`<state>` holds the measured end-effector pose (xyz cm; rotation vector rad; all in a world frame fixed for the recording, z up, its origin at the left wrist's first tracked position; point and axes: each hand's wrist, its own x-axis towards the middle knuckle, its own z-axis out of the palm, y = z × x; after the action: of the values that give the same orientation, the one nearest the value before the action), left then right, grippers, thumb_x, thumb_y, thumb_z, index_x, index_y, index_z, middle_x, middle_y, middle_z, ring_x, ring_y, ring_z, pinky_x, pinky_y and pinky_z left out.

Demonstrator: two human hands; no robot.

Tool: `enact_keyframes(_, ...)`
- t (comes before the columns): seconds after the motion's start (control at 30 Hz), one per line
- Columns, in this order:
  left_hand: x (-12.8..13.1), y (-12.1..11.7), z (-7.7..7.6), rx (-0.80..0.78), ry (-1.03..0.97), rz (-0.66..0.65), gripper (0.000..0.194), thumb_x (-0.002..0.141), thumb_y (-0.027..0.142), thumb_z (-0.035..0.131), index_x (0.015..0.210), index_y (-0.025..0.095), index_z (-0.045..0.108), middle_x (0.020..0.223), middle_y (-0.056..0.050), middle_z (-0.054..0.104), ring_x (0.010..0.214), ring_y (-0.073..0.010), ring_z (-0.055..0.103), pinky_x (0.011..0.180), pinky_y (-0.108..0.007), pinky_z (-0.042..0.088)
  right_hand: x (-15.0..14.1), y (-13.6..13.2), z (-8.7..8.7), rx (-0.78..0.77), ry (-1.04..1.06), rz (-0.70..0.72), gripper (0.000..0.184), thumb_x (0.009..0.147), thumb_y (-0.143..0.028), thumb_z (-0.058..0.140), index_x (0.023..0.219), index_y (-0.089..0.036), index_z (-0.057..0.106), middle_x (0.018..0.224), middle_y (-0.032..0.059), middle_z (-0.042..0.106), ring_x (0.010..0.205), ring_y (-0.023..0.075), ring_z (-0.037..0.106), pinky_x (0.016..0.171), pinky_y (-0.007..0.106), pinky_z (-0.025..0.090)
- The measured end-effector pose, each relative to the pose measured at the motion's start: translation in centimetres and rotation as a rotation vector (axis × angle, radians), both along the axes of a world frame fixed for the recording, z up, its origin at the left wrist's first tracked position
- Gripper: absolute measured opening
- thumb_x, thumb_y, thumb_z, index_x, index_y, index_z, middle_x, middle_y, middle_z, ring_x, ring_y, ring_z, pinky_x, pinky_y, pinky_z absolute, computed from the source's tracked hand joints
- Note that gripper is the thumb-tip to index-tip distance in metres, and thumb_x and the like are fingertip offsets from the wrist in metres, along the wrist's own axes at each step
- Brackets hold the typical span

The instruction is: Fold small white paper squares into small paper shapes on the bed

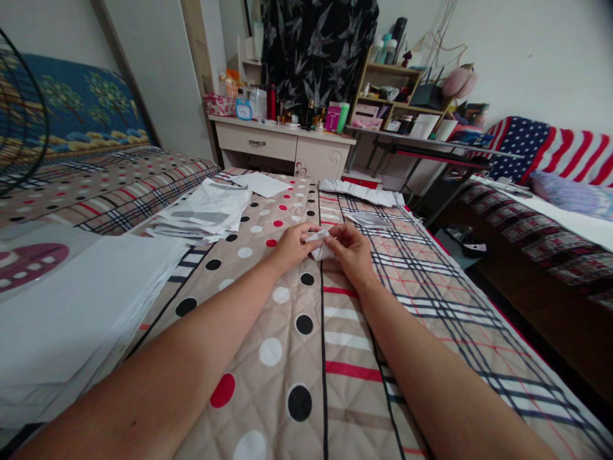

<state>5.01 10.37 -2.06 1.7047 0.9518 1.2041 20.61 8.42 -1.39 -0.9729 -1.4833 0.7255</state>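
Observation:
A small folded piece of white paper [322, 246] is held between both hands, just above the patterned quilt [282, 319]. My left hand [297, 243] pinches its left side, with thumb and fingers closed. On the right side, the thumb and fingertips of my right hand [353, 248] press the paper too. Part of the paper is hidden behind the fingers. Beyond my right hand lies a flat sheet [370, 219] with a greyish surface. Farther back is a row of folded white paper pieces [361, 191].
To the left are a pile of printed sheets [205, 207], a single white sheet [262, 184] and a large paper stack [96, 306]. A dresser [272, 144] with bottles stands at the far end. A fan guard [23, 115] shows at the left edge, a desk [431, 145] at right.

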Motion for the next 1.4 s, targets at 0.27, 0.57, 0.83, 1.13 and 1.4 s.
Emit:
enact_keyframes(0.27,-0.2,0.0,0.0,0.133,0.159,-0.056,0.024,0.080,0.023,0.060,0.100,0.014,0.072,0.085,-0.002,0.071,0.072,-0.0146,0.061,0.062,-0.021,0.046,0.2,0.0,-0.3,0.001,-0.053,-0.054,0.014,0.071,-0.031,0.067,0.073,-0.019,0.061,0.073,0.0020,0.061,0.067,0.0149,0.054,0.061,0.026,0.044)
enact_keyframes(0.57,0.0,-0.4,0.5,0.234,0.243,-0.075,0.013,0.080,0.021,0.059,0.079,0.015,0.071,0.072,0.001,0.067,0.070,-0.0146,0.059,0.065,-0.022,0.041,-0.3,-0.4,0.0,0.032,-0.099,-0.142,0.011,0.068,-0.023,0.066,0.068,-0.019,0.056,0.063,-0.0014,0.057,0.057,0.0125,0.051,0.056,0.026,0.041)
enact_keyframes(0.83,0.1,-0.1,0.2,0.201,0.211,0.006,0.014,0.079,0.023,0.060,0.079,0.013,0.070,0.076,-0.003,0.069,0.074,-0.0166,0.062,0.069,-0.026,0.045,-0.4,-0.4,0.1,0.135,-0.195,-0.111,0.010,0.072,-0.024,0.067,0.080,-0.018,0.067,0.074,0.0023,0.066,0.066,0.0149,0.057,0.063,0.028,0.045)
enact_keyframes(1.13,0.6,-0.4,0.3,-0.182,-0.365,0.018,0.040,0.062,0.020,0.078,0.098,0.012,0.063,0.082,-0.006,0.072,0.068,-0.0138,0.067,0.065,-0.025,0.052,-0.3,0.0,-0.2,-0.098,0.323,-0.207,0.020,0.068,-0.033,0.070,0.073,-0.017,0.060,0.059,-0.0024,0.059,0.049,0.0103,0.052,0.048,0.023,0.043)
enact_keyframes(1.4,-0.3,0.2,0.7,-0.154,-0.446,0.246,0.024,0.061,0.020,0.077,0.081,0.011,0.066,0.069,-0.004,0.070,0.058,-0.0125,0.064,0.056,-0.022,0.049,-0.6,-0.7,0.3,-0.279,0.191,0.067,0.020,0.068,-0.033,0.071,0.069,-0.016,0.060,0.056,-0.0011,0.063,0.045,0.0085,0.051,0.045,0.020,0.040)
